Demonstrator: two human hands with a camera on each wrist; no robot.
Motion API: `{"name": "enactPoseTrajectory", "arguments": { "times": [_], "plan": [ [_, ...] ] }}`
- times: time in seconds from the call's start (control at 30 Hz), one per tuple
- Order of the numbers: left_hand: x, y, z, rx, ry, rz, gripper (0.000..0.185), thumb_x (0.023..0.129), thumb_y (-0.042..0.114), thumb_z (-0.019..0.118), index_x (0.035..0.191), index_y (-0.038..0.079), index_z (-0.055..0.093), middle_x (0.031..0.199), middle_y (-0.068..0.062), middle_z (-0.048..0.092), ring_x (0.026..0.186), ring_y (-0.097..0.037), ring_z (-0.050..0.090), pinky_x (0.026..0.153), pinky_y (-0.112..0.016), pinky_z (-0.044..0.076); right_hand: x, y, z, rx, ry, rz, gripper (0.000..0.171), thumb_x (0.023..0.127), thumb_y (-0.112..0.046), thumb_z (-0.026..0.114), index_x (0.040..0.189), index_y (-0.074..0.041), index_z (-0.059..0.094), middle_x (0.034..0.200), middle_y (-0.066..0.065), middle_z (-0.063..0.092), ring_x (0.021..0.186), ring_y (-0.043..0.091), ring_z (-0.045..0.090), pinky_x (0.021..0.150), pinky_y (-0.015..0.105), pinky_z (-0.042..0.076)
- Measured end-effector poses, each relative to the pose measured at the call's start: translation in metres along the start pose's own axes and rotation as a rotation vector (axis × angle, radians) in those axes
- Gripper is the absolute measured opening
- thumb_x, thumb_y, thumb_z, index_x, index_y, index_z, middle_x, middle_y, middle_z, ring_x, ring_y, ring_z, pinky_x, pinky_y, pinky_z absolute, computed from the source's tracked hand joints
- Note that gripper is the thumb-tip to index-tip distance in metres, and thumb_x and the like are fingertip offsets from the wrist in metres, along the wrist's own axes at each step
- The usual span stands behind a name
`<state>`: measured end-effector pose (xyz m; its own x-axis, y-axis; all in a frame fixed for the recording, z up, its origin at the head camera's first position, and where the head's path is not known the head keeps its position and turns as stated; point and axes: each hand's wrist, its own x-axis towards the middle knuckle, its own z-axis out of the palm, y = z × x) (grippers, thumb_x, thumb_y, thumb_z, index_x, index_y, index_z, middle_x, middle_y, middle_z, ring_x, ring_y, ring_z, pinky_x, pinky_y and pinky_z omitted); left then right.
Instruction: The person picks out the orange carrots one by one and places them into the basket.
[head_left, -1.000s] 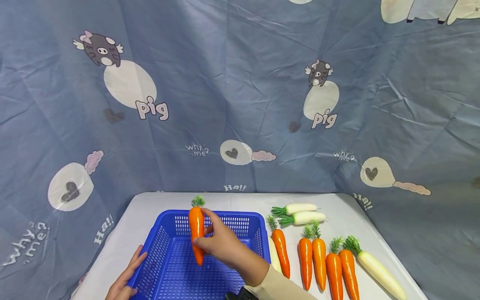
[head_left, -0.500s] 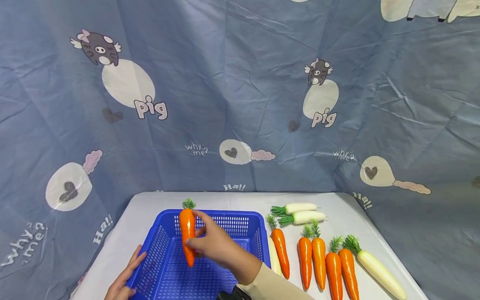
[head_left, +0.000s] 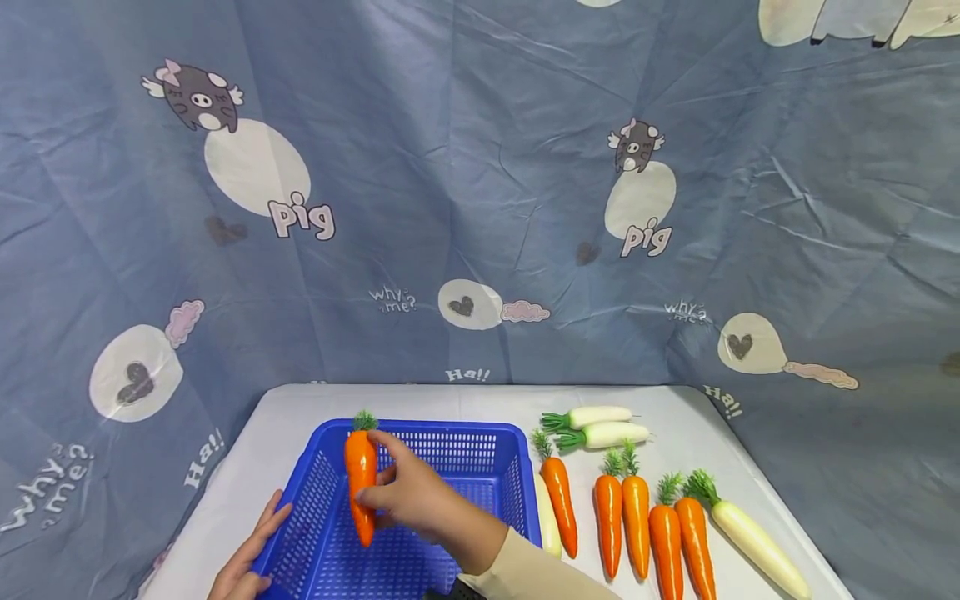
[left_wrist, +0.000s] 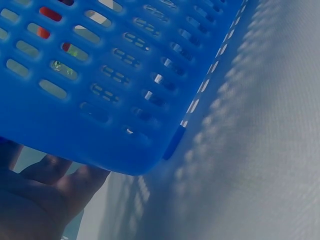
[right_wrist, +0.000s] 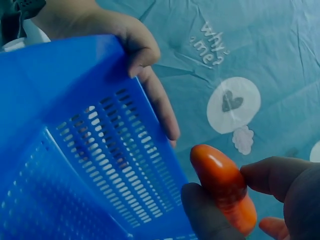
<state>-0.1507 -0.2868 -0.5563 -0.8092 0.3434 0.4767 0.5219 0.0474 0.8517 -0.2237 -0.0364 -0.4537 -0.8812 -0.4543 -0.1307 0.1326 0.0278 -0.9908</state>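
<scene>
The right hand (head_left: 408, 500) pinches a toy carrot (head_left: 361, 486) upright over the empty blue basket (head_left: 450, 433), not yet let go (left hand (head_left: 251, 554) flat against the basket's side), while five carrots (head_left: 558, 504) and the white radishes (head_left: 603, 433) wait on the table (head_left: 285, 408).

Five orange carrots (head_left: 634, 512) lay in a row on the white table (head_left: 465, 402) at about 4 o'clock, two white radishes (head_left: 600, 425) beyond them, another radish (head_left: 757, 537) at the row's 3 o'clock end, before a blue cartoon-pig cloth (head_left: 480, 192).
</scene>
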Motion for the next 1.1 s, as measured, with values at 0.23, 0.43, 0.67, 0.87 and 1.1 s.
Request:
{"name": "enactPoseTrajectory", "arguments": {
  "times": [0.23,0.43,0.67,0.87,1.1],
  "plan": [
    [0.001,0.004,0.003,0.013,0.036,-0.049,0.086,0.057,-0.014,0.033,0.142,-0.017,0.021,0.162,0.011,-0.001,0.136,0.016,0.011,0.093,-0.009,0.026,0.002,0.005,0.012,0.054,0.009,0.041,0.075,0.078,0.007,0.07,0.135,-0.036,0.046,0.09,0.017,0.054,0.075,0.028,0.062,0.056,0.049,0.054],
    [0.0,0.005,0.004,0.043,0.068,-0.095,0.086,0.058,-0.014,0.034,0.143,-0.013,0.024,0.161,0.013,0.002,0.135,0.017,0.012,0.092,-0.008,0.026,0.002,0.009,0.021,0.086,0.033,0.065,0.077,0.076,0.009,0.069,0.136,-0.032,0.044,0.089,0.017,0.054,0.074,0.027,0.062,0.056,0.051,0.054],
    [-0.002,0.006,-0.002,-0.034,-0.002,-0.137,0.084,0.062,-0.01,0.035,0.144,-0.013,0.019,0.158,0.024,0.0,0.129,0.016,0.023,0.087,-0.014,0.036,0.001,0.016,0.032,0.158,0.026,0.102,0.079,0.074,0.013,0.066,0.136,-0.031,0.041,0.087,0.018,0.053,0.073,0.028,0.062,0.056,0.053,0.053],
    [-0.002,0.009,-0.002,-0.101,-0.018,-0.195,0.083,0.065,-0.008,0.036,0.146,-0.011,0.016,0.156,0.03,-0.001,0.127,0.019,0.024,0.085,-0.019,0.042,0.0,0.018,0.034,0.159,0.011,0.135,0.078,0.076,0.012,0.065,0.138,-0.027,0.038,0.087,0.019,0.055,0.071,0.03,0.065,0.058,0.052,0.054],
    [-0.002,0.01,0.0,-0.031,0.02,-0.16,0.081,0.064,-0.007,0.038,0.144,-0.013,0.022,0.159,0.023,0.001,0.129,0.019,0.023,0.085,-0.016,0.04,-0.001,0.018,0.032,0.155,-0.011,0.145,0.075,0.075,0.01,0.064,0.136,-0.025,0.038,0.09,0.019,0.056,0.079,0.035,0.066,0.06,0.048,0.055]
  ]
}}
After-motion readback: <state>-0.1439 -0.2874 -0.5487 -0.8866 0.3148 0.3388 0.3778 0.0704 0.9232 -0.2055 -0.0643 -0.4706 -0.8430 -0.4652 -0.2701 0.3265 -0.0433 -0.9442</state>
